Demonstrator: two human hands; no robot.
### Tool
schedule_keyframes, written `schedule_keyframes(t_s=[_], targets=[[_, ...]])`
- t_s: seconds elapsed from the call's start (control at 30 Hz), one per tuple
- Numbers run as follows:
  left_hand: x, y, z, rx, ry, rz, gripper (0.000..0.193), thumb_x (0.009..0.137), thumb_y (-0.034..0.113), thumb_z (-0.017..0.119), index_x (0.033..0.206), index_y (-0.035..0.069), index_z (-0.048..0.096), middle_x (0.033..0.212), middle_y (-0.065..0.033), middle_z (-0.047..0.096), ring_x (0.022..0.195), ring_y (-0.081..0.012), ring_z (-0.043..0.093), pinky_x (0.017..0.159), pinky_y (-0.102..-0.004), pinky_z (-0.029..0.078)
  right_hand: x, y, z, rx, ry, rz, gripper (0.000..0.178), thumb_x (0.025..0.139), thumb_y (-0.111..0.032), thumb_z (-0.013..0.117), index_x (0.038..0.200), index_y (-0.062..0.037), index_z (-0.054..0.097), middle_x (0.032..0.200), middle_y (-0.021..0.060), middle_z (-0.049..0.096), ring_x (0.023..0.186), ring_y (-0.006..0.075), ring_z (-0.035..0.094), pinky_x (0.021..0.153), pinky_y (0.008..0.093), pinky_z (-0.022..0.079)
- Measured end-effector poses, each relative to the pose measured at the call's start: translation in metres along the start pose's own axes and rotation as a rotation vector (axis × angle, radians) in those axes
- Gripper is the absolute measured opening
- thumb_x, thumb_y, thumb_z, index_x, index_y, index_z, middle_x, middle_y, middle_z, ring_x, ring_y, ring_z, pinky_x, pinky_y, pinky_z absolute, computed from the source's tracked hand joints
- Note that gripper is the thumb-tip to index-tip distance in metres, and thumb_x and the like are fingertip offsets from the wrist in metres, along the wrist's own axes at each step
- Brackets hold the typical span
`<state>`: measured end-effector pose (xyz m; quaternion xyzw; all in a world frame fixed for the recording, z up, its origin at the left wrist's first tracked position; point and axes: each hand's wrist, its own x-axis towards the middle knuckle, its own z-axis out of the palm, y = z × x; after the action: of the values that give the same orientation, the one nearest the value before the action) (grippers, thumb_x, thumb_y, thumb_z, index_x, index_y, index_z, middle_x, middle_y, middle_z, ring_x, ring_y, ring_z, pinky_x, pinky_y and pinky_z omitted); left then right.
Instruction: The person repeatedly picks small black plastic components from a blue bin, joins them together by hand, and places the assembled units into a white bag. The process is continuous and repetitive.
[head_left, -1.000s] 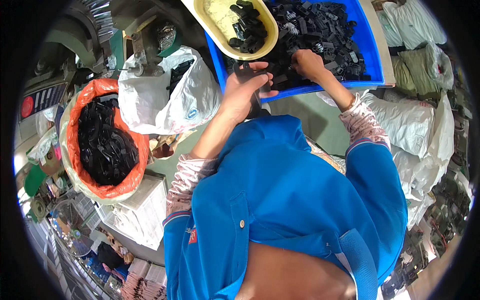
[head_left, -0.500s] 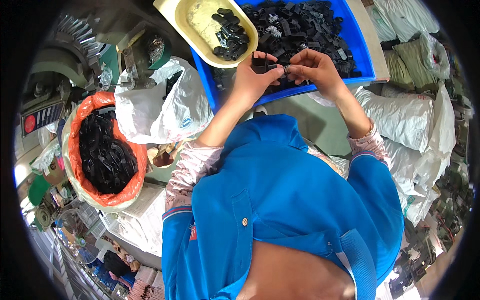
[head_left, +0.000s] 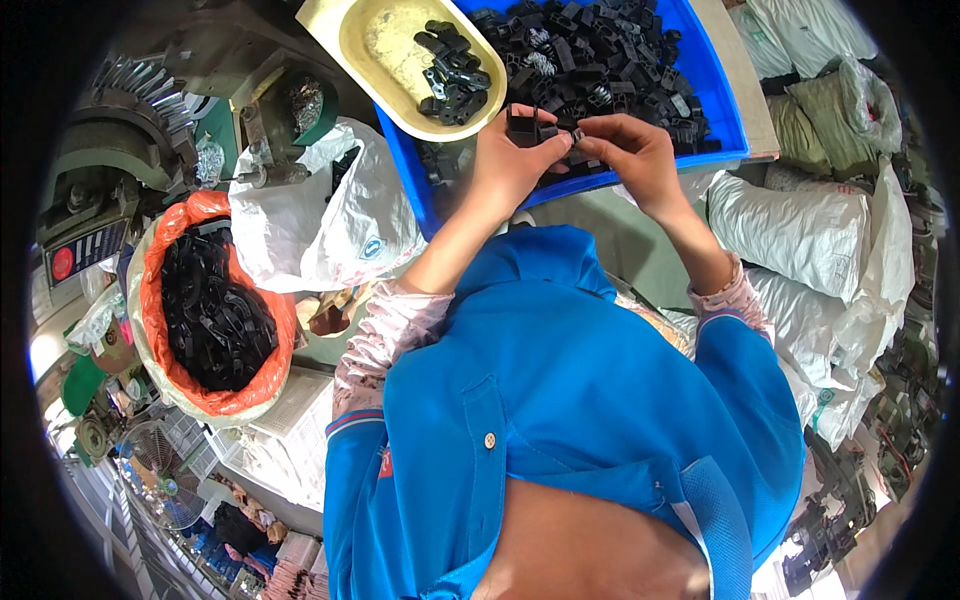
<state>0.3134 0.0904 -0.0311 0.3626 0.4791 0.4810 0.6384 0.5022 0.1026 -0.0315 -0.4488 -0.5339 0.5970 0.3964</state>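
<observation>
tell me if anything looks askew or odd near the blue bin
The yellow tray sits at a slant, overlapping the left side of the blue bin, so it looks askew. Silver coils lie among the bin's black parts, an odd mix, though both may be intended.

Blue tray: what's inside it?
The blue tray holds lots of black parts and some silvery pieces. The heap hides most of the bottom; whatever the yellow tub covers can't be seen.
</observation>
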Motion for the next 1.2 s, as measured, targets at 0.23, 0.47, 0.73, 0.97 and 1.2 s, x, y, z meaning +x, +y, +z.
schedule_keyframes(t_s=[0.23, 0.47, 0.73, 0.97, 1.2], targets=[[-0.001, 0.002, 0.002, -0.081, 0.025, -0.062, 0.029, 0.079, -0.001, 0.075, 0.101, -0.002, 0.056, 0.092, -0.0113, 0.066, 0.080, -0.0144, 0.066, 0.066, -0.0281, 0.060, -0.006, 0.002, 0.012, 0.055, 0.106, -0.086, 0.027, 0.089, -0.005, 0.069, 0.114, 0.0034, 0.065, 0.100, 0.0105, 0.070, 0.090, 0.0126, 0.066, 0.080, 0.0257, 0.054], [-0.004, -0.005, 0.005, 0.136, -0.005, 0.273, 0.024, 0.081, -0.001, 0.073, 0.100, 0.002, 0.060, 0.091, -0.0062, 0.067, 0.079, -0.0089, 0.063, 0.074, -0.0228, 0.052, -0.010, 0.011, 0.000, 0.438, -0.043, 0.319, 0.024, 0.092, -0.012, 0.066, 0.110, 0.0036, 0.065, 0.096, 0.0096, 0.070, 0.085, 0.0146, 0.067, 0.075, 0.0268, 0.055], [0.000, -0.003, -0.003, -0.037, 0.004, -0.043, 0.029, 0.083, 0.004, 0.074, 0.108, 0.000, 0.058, 0.094, -0.0082, 0.068, 0.079, -0.0137, 0.066, 0.066, -0.0282, 0.057, -0.017, 0.004, 0.012, 0.215, 0.050, 0.088, 0.021, 0.089, -0.011, 0.069, 0.104, 0.0037, 0.068, 0.091, 0.0086, 0.070, 0.078, 0.0121, 0.065, 0.071, 0.0262, 0.054], [-0.003, 0.001, -0.001, 0.120, -0.095, 0.147, 0.031, 0.078, 0.003, 0.078, 0.103, 0.002, 0.059, 0.092, -0.0059, 0.068, 0.082, -0.0106, 0.064, 0.072, -0.0258, 0.056, -0.010, 0.001, -0.005, 0.144, -0.007, 0.064, 0.022, 0.087, -0.012, 0.072, 0.102, 0.0039, 0.070, 0.087, 0.0081, 0.071, 0.075, 0.0114, 0.064, 0.067, 0.0246, 0.052], [-0.001, 0.013, 0.000, 0.200, -0.191, 0.099, 0.029, 0.078, 0.004, 0.078, 0.102, 0.002, 0.062, 0.095, -0.0037, 0.068, 0.084, -0.0085, 0.063, 0.076, -0.0236, 0.053, -0.002, -0.009, -0.012, 0.018, -0.092, 0.025, 0.021, 0.088, -0.011, 0.071, 0.101, 0.0047, 0.070, 0.085, 0.0080, 0.070, 0.072, 0.0099, 0.062, 0.064, 0.0240, 0.051]])
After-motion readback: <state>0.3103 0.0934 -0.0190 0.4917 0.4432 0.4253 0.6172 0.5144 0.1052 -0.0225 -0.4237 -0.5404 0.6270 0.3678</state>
